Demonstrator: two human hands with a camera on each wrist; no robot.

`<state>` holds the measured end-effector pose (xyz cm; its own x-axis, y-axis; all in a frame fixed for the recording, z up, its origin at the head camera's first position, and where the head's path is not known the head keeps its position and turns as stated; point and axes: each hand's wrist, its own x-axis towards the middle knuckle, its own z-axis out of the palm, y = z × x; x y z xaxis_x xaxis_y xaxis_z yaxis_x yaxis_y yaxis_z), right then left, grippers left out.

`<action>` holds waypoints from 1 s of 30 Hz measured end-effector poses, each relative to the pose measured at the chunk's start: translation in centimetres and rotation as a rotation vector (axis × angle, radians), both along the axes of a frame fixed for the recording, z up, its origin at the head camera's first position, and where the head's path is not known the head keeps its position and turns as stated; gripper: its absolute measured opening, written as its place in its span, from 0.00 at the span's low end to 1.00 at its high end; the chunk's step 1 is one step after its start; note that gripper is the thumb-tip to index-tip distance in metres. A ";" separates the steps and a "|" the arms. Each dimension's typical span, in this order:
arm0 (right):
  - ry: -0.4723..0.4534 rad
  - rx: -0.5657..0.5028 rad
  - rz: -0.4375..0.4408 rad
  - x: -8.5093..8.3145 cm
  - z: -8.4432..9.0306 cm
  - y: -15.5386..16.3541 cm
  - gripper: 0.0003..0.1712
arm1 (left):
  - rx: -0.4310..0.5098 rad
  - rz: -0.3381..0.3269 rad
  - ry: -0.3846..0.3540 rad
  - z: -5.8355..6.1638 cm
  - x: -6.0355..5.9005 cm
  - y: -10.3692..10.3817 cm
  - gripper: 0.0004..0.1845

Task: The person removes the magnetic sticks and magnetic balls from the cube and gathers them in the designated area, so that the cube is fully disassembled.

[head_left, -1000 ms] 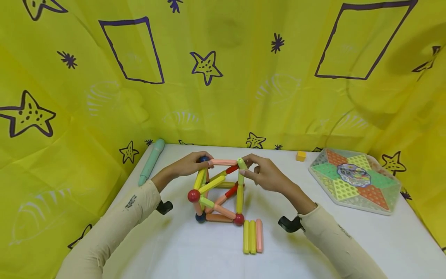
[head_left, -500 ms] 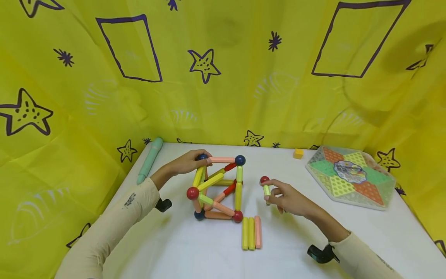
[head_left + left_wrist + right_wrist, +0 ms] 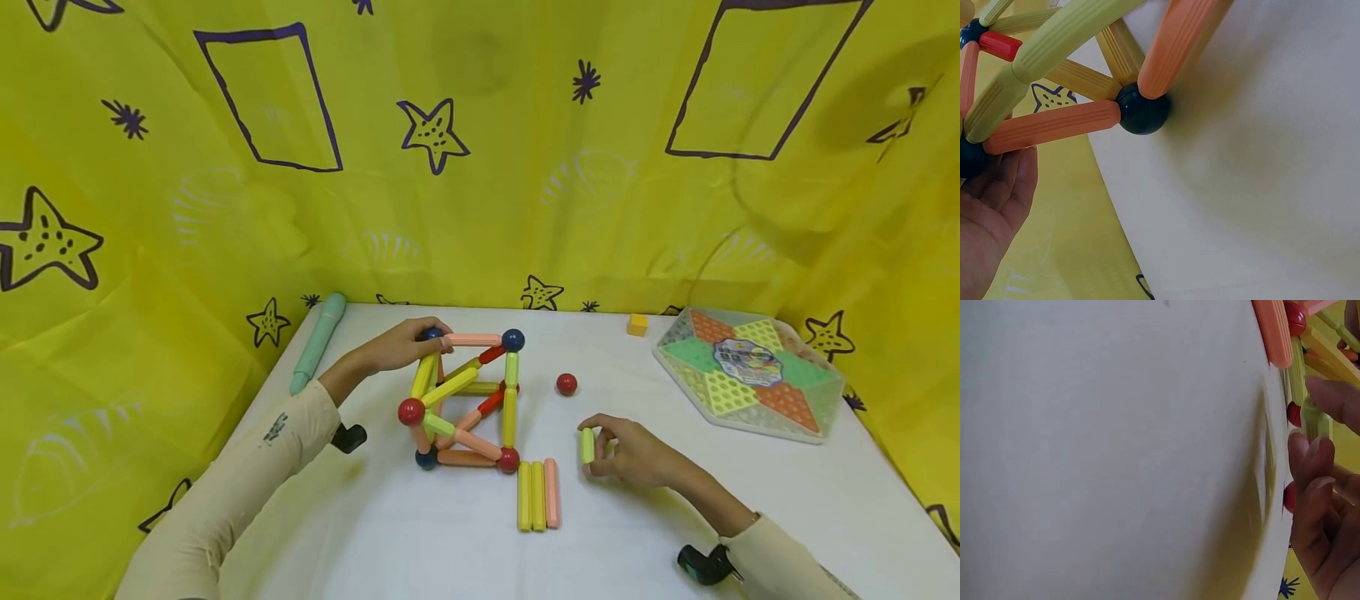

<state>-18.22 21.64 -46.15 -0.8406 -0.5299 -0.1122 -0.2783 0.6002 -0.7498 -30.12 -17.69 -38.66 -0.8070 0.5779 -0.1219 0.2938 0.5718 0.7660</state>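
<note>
A cube-like frame of magnetic sticks and balls (image 3: 468,458) stands on the white table. My left hand (image 3: 405,342) grips it by the dark blue ball (image 3: 971,159) at its far upper left corner. Another blue ball (image 3: 513,340) tops the far right corner, joined by a pink stick (image 3: 476,340). Out to the right, my right hand (image 3: 633,452) pinches a short light green magnetic stick (image 3: 587,446) between thumb and fingertips. A loose red ball (image 3: 567,384) lies on the table between that hand and the frame.
Two yellow sticks and a pink stick (image 3: 552,493) lie side by side in front of the frame. A hexagonal game board (image 3: 750,371) is at the right, near a small orange cube (image 3: 637,325). A green tube (image 3: 318,342) lies back left. Yellow curtain (image 3: 480,225) surrounds the table.
My right hand has pulled the light green stick with the red ball off the frame's far right corner and moved right. The red ball has come off onto the table. My left hand keeps its hold.
</note>
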 end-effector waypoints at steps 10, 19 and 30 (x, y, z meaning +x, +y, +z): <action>0.017 0.075 -0.029 -3.3 0.5 -4.2 0.34 | 0.009 -0.006 -0.006 0.1 -0.1 0.0 0.17; -0.045 0.166 -0.007 -4.9 0.1 -6.9 0.34 | 0.013 -0.007 -0.008 0.0 -0.1 -0.1 0.17; -0.074 0.207 -0.026 -5.3 0.1 -7.8 0.34 | 0.013 -0.007 -0.003 0.0 -0.1 0.0 0.17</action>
<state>-23.53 13.81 -46.08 -0.8392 -0.4673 -0.2781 -0.2094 0.7497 -0.6278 -30.24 -17.72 -38.65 -0.8025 0.5851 -0.1170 0.2954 0.5599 0.7741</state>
